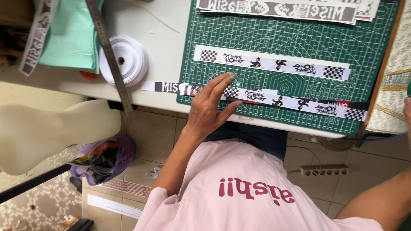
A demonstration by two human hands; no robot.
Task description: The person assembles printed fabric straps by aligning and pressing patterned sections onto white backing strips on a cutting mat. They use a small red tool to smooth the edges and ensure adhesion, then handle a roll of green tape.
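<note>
Printed strip: long white-and-black patterned ribbon (pixel 295 102) is lying along the green cutting mat (pixel 299 77) at the desk's near edge.
Left hand (pixel 212 107): is pressing it flat, fingers spread.
Right hand (pixel 406 112): barely showing; grip unclear.
Handling: seems light, limp; best held flat.

The left hand (pixel 211 107) lies flat, palm down, fingers stretched forward together, while the right hand (pixel 407 112) barely shows, its pose unclear.

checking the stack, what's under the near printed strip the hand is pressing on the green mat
Under the near printed strip a darker printed band pokes out at both ends, lying on the green cutting mat. The left hand covers part of it; its middle stays hidden.
</note>
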